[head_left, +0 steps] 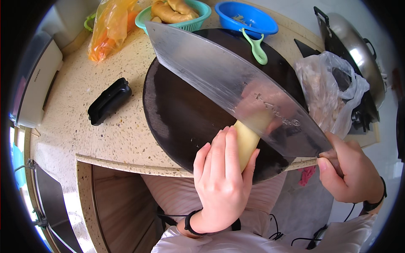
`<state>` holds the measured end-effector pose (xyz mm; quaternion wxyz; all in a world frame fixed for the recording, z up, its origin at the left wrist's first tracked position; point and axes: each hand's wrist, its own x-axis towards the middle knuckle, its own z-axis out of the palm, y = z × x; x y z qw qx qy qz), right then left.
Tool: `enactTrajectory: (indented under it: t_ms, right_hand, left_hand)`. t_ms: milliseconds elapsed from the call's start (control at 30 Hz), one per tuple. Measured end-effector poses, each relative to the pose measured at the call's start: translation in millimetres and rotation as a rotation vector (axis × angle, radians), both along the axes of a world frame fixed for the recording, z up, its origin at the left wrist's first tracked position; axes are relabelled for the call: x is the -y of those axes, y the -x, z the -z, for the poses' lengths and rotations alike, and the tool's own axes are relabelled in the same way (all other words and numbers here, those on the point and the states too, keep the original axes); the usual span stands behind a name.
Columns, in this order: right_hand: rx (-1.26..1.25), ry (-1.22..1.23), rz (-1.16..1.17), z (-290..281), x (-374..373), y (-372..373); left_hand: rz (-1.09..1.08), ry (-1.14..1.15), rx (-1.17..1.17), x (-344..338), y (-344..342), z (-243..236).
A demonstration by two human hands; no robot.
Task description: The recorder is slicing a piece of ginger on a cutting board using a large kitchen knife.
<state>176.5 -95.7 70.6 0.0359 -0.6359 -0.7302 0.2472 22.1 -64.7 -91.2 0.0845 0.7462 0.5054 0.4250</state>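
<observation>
My right hand (pixel 352 170) is wrapped round the handle of a large cleaver (pixel 198 67). Its wide steel blade slants up to the left across a round dark chopping board (pixel 181 122) and mirrors my fingers. Under the blade's lower edge lies a peeled, pale yellow potato (pixel 247 145), its far part hidden by the blade. My left hand (pixel 223 177) holds the potato against the board near its front edge, fingers along the left side and thumb on the right. Whether the edge touches or cuts the potato, I cannot tell.
A green peeler (pixel 255 47) lies at the board's far edge. Behind stand a green basket (pixel 202 21) of unpeeled potatoes and a blue basin (pixel 268 29) with scraps. An orange bag (pixel 112 33) and black tray (pixel 109 101) sit left; a clear plastic bag (pixel 331 90) sits right.
</observation>
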Motion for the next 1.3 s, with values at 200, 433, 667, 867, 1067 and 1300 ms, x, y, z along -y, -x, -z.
enactTrajectory:
  t_ms: [200,433,667,867,1067,1300]
  right_hand:
    - [0.155,0.167,0.004,-27,-25,15]
    - [0.069,0.248,0.081,-34,-43,24]
    - [0.023,0.237,0.111,-22,-23,6]
    - [-0.033,0.181,0.068,-8,-17,-4]
    - [0.124,0.114,-0.102,-5,-14,-6]
    - [0.011,-0.075,-0.129,20,-18,-2]
  left_hand:
    - [-0.007,0.005,0.015,-1,-1,-1]
    - [0.007,0.026,0.076,-1,-2,0]
    - [0.008,0.027,0.087,-1,-4,3]
    - [0.003,0.016,0.069,-1,-4,1]
    - [-0.014,0.016,0.003,-1,-3,-1]
    - [-0.027,-0.036,0.018,1,-6,1]
